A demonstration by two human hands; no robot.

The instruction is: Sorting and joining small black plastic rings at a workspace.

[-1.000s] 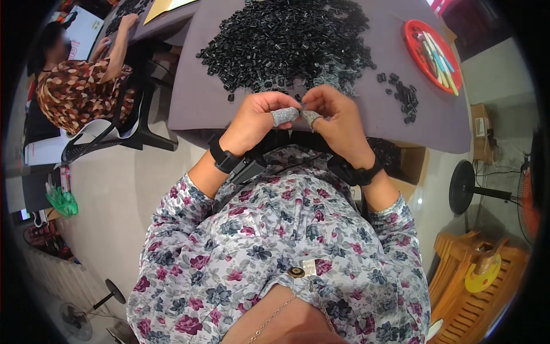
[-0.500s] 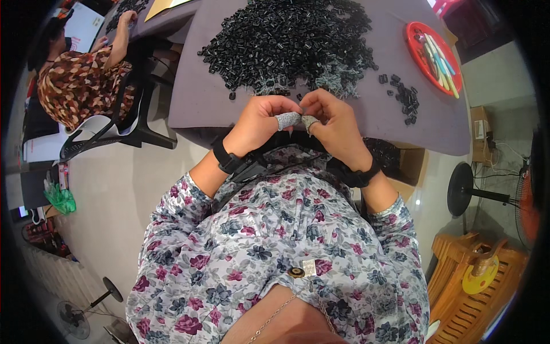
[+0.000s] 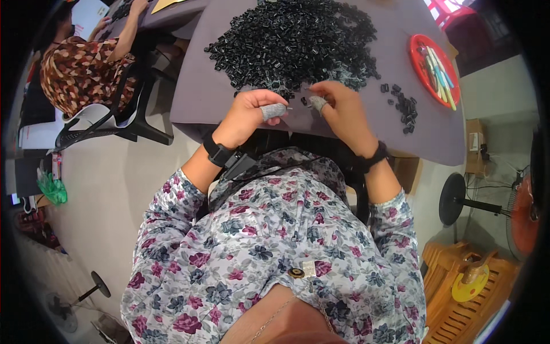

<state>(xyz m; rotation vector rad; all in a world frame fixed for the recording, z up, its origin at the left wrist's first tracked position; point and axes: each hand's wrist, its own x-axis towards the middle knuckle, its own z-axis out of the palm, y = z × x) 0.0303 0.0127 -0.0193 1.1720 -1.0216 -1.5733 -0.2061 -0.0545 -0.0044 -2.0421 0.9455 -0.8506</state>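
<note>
Loosening our left hand (image 3: 246,113), upper centre, could drop its pinched sliver (image 3: 290,108); our right hand (image 3: 346,112): we cannot tell its grip.

A white long-sleeved blouse (image 3: 266,229) printed with maroon and blue-grey flowers is worn. A round dark button (image 3: 296,273) and a thin chain (image 3: 274,317) are seen at six o'clock. Black wrist straps (image 3: 213,150) are worn at ten and three o'clock. Grey thumb covers (image 3: 273,110) are worn at twelve and one o'clock.
</note>
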